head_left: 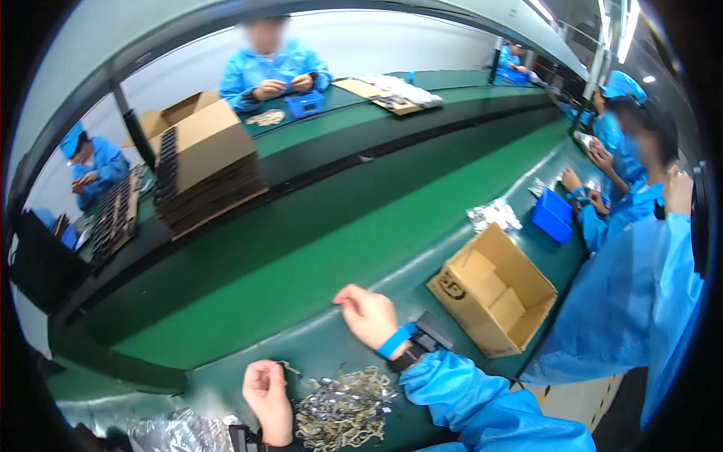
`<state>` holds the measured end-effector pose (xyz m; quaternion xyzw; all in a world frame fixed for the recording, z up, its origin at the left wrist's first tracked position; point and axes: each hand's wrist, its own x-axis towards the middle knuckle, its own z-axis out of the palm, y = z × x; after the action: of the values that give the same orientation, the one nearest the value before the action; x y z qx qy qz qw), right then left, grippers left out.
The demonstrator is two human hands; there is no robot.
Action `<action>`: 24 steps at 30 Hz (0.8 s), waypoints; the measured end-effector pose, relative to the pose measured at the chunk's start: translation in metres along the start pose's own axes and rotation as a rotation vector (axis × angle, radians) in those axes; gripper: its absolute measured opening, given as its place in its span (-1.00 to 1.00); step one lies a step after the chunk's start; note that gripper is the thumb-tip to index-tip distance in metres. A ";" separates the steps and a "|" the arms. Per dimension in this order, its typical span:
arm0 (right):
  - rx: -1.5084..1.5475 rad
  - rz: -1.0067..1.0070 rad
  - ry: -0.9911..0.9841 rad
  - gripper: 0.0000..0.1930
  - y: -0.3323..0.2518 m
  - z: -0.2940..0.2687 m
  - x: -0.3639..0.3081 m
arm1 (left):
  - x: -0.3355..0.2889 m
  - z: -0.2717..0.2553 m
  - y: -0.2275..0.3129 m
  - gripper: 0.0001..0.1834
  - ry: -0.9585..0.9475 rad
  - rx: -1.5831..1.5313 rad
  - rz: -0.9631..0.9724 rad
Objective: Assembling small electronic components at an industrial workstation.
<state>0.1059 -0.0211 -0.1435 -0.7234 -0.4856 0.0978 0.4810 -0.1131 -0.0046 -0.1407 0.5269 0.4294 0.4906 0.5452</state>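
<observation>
My left hand [269, 397] is closed at the near edge of the green bench, just left of a heap of small yellowish and dark flexible strips [343, 410]. One short thin strip [289, 368] sticks out from its fingertips. My right hand [369, 316] reaches over the raised edge of the green belt, beyond the heap. Its fingers are curled together, and anything between them is hidden or too small to make out. Wrist straps and blue sleeves show on my arms.
Right of my arm stands an open cardboard box [482, 294]. Past it lie silvery packets [494, 217] and a blue bin [553, 215], near co-workers in blue. Clear plastic bags [181, 431] lie at lower left. Across the belt [256, 279] is a cardboard stack [211, 173].
</observation>
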 end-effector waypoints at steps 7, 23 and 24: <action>-0.003 0.102 -0.071 -0.89 -0.017 -0.005 0.005 | -0.001 -0.006 0.007 -0.92 -0.033 -0.022 -0.016; -0.008 0.103 -0.045 -0.91 -0.011 -0.003 0.003 | -0.001 -0.002 0.013 -0.93 -0.036 -0.044 -0.049; -0.010 0.105 -0.043 -0.91 -0.011 -0.003 0.003 | -0.002 -0.002 0.014 -0.93 -0.037 -0.046 -0.049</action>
<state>0.1024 -0.0195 -0.1325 -0.7479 -0.4576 0.1363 0.4611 -0.1169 -0.0064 -0.1267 0.5125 0.4205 0.4768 0.5771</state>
